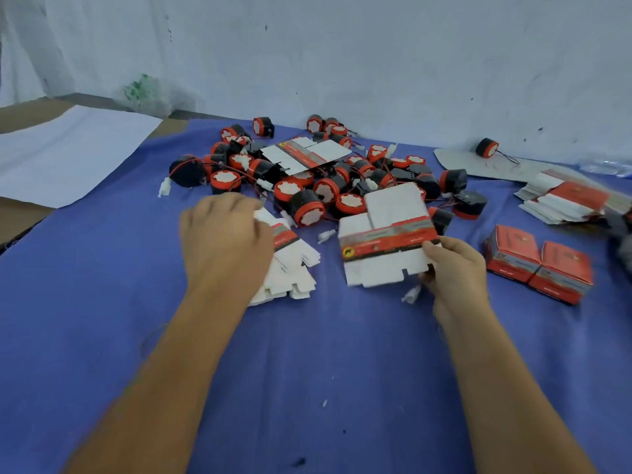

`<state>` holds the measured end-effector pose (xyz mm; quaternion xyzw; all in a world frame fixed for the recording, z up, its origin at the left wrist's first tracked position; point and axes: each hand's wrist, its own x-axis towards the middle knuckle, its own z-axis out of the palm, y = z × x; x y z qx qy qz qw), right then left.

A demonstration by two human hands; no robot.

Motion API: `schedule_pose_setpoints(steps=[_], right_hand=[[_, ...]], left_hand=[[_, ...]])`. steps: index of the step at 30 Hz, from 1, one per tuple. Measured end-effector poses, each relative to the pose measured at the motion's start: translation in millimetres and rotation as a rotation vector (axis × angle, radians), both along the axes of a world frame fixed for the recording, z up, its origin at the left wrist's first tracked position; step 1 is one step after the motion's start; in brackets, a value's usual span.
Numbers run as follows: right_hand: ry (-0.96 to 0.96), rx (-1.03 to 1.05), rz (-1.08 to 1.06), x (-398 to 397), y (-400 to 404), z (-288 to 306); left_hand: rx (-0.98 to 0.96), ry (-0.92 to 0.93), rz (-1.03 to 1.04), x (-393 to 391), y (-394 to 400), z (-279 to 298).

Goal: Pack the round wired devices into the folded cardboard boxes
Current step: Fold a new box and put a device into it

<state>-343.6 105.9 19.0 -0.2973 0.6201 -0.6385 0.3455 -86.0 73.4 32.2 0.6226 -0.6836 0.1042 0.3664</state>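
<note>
Pinching the near right edge of a flat, unfolded carton blank (pixel 386 241), the right hand (pixel 455 268) held it tilted just above the blue cloth (pixel 307 354) covering the counter, thumb on its printed red-and-grey band and fingers curled beneath. The left hand (pixel 225 241) lay knuckles up on a small stack of flat blanks (pixel 290 265) just to the left of the held one, its fingers curled over the stack's far end; whether they actually gripped a blank could not be told.

Beyond both hands, near the middle of the cloth, the round wired devices (pixel 307 186) lay in a loose heap, black bodies with red rims and white faces, red and black leads tangled among them and white plug connectors scattered at the edges. One more flat blank (pixel 304 153) rested on top of the heap toward the wall. A single device (pixel 486 147) sat well apart at the far right on a grey sheet (pixel 478 165).

To the right of the right hand stood two closed red boxes (pixel 540 268), touching side by side. Farther right and back lay a bigger pile of flat blanks (pixel 567 200), blurred. A white sheet of paper (pixel 68 152) covered the far left corner beside the cloth, against the pale wall (pixel 342 46).
</note>
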Motion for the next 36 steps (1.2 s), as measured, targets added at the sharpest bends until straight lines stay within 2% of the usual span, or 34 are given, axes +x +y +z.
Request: schedule_pose_setpoints(steps=[2, 3, 5, 7, 10, 13, 14, 15, 16, 17, 18, 19, 21, 24, 28, 31, 36], right_hand=[[-0.128, -0.056, -0.086, -2, -3, -2], [-0.187, -0.078, -0.090, -1, -3, -1], [-0.258, -0.115, -0.058, 1, -2, 0], [-0.252, -0.144, -0.033, 3, 1, 0], [-0.223, -0.196, -0.018, 7, 0, 0], [-0.275, -0.267, 0.024, 16, -3, -1], [-0.320, -0.283, 0.052, 20, -4, -1], [-0.351, -0.291, 0.097, 24, -4, -1], [-0.364, -0.288, 0.154, 28, -4, -1], [-0.358, -0.272, 0.216, 32, -4, -1], [-0.339, -0.248, 0.272, 34, -4, -1], [-0.318, -0.226, 0.315, 36, -3, -1], [-0.284, -0.209, 0.356, 38, -2, 1], [-0.110, -0.204, 0.388, 39, 2, 5], [0.341, -0.213, 0.487, 49, 7, 1], [0.524, -0.171, 0.437, 53, 3, -4], [0.554, -0.304, 0.277, 49, 8, -1]], left_hand=[[-0.093, -0.035, -0.274, -33, 9, 7], [-0.043, -0.082, -0.408, -49, 12, 5], [0.113, -0.208, -0.503, -71, 13, -7], [0.197, -0.242, -0.467, -69, 6, -23], [0.245, -0.106, -0.405, -42, -5, -28], [0.267, -0.143, -0.161, -6, -18, -21], [0.255, -0.111, -0.087, 2, -21, -18], [0.243, 0.008, -0.085, 7, -22, -16], [0.240, 0.217, -0.188, 5, -21, -13], [0.253, 0.452, -0.386, -2, -17, -8], [0.272, 0.623, -0.608, -14, -13, -2], [0.284, 0.694, -0.770, -27, -11, 2], [0.273, 0.716, -0.896, -54, -10, 6], [0.200, 0.875, -0.829, -80, -9, 3], [0.108, 0.980, -0.746, -83, -7, -8], [0.027, 0.903, -0.720, -73, -10, -12], [-0.128, 0.694, -0.719, -68, -4, -12]])
